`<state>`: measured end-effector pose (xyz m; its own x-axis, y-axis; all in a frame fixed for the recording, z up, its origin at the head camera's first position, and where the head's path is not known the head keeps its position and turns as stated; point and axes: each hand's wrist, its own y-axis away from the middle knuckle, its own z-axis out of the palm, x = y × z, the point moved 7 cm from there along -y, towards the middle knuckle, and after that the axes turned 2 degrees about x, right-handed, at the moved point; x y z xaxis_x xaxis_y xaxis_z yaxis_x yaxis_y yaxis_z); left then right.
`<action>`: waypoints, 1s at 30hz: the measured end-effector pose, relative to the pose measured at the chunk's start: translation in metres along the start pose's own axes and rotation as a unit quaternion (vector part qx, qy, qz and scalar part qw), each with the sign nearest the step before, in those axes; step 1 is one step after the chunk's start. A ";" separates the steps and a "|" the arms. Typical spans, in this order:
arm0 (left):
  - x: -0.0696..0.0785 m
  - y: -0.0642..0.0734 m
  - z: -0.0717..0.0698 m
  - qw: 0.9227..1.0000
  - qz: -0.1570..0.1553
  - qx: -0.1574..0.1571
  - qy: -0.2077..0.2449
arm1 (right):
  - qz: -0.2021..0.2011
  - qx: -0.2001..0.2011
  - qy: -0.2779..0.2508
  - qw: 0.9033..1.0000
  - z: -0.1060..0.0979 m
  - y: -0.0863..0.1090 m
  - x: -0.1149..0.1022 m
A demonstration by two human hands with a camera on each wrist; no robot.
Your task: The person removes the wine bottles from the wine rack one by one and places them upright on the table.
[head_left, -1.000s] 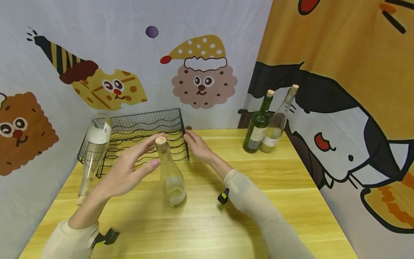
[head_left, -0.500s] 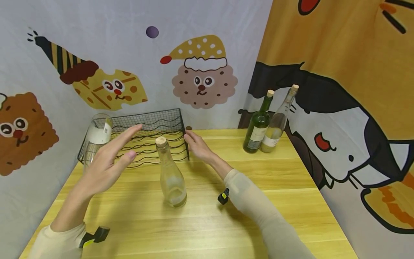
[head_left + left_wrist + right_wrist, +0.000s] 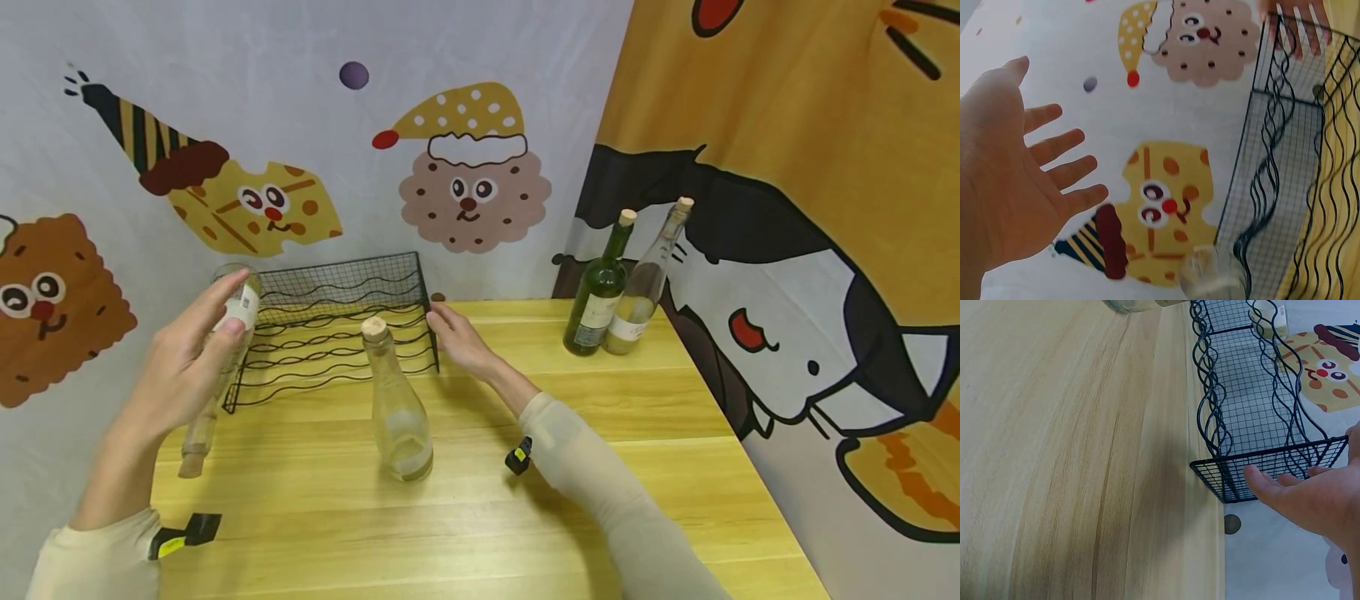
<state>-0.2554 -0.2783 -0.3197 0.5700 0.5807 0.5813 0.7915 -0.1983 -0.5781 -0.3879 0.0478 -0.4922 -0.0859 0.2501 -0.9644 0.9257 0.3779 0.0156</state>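
Observation:
A black wire wine rack (image 3: 352, 287) with wavy bars stands against the back wall. In its left end lies a clear corked bottle (image 3: 201, 429), neck toward me. My left hand (image 3: 176, 367) hovers in front of that bottle, partly covering it; the left wrist view shows its fingers (image 3: 1063, 153) spread, holding nothing. At the rack's right end, my right hand (image 3: 461, 340) rests its straight fingers against the mesh end panel (image 3: 1241, 475). A clear bottle with a cork (image 3: 401, 417) stands upright on the table in front of the rack.
A green corked bottle (image 3: 595, 308) and another clear corked bottle (image 3: 637, 304) stand side by side at the table's back right. Printed cartoon cloth (image 3: 300, 100) hangs behind and along the sides of the wooden table (image 3: 480, 517).
My left hand has moved left, away from the standing bottle, to in front of the bottle in the rack. The right hand and all the bottles have stayed put.

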 end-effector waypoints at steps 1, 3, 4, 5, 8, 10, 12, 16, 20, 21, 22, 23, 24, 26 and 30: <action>-0.005 0.000 -0.002 1.000 -0.005 0.000 -0.003 | -0.001 0.000 -0.002 1.000 0.000 0.000 0.000; -0.016 0.002 -0.006 1.000 -0.018 -0.002 -0.008 | -0.002 0.000 -0.005 1.000 0.000 0.000 -0.001; -0.022 0.002 -0.007 1.000 -0.029 -0.004 -0.009 | -0.003 0.000 -0.006 1.000 0.000 0.000 -0.001; -0.028 0.003 -0.009 0.999 -0.040 -0.006 -0.011 | -0.003 -0.001 -0.006 1.000 0.000 0.000 -0.002; -0.044 0.007 -0.012 0.997 -0.075 -0.012 -0.018 | -0.003 0.001 -0.007 1.000 -0.001 0.001 -0.002; -0.054 0.009 -0.014 0.995 -0.098 -0.017 -0.026 | -0.001 0.003 -0.004 1.000 -0.002 0.002 -0.001; -0.065 0.012 -0.016 0.992 -0.117 -0.021 -0.030 | -0.002 0.003 -0.002 1.000 -0.003 0.003 0.000; -0.089 0.020 -0.020 0.985 -0.166 -0.030 -0.019 | -0.003 0.001 -0.001 1.000 -0.005 0.004 0.001; -0.109 0.028 -0.023 0.979 -0.202 -0.032 -0.011 | -0.003 0.002 -0.006 1.000 -0.004 0.003 0.001; -0.114 0.030 -0.023 0.978 -0.208 -0.031 -0.013 | -0.003 0.002 -0.009 1.000 -0.004 0.003 0.001; -0.118 0.032 -0.024 0.977 -0.212 -0.031 -0.016 | -0.004 0.002 -0.012 1.000 -0.004 0.003 0.001; -0.123 0.034 -0.024 0.975 -0.218 -0.031 -0.019 | -0.003 0.002 -0.013 1.000 -0.003 0.003 0.000; -0.127 0.036 -0.024 0.974 -0.224 -0.031 -0.021 | -0.004 0.001 -0.016 1.000 -0.003 0.002 0.000; -0.136 0.042 -0.024 0.971 -0.236 -0.032 -0.027 | -0.005 0.000 -0.018 1.000 -0.002 0.002 0.000; -0.153 0.053 -0.024 0.966 -0.254 -0.034 -0.040 | -0.006 0.000 -0.016 1.000 -0.001 0.001 0.000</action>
<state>-0.2959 -0.3968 -0.4257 0.0870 0.6750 0.7327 0.9787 0.0795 -0.1894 -0.3869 0.0489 -0.4915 -0.0854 0.2167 -0.9725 0.9244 0.3815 0.0038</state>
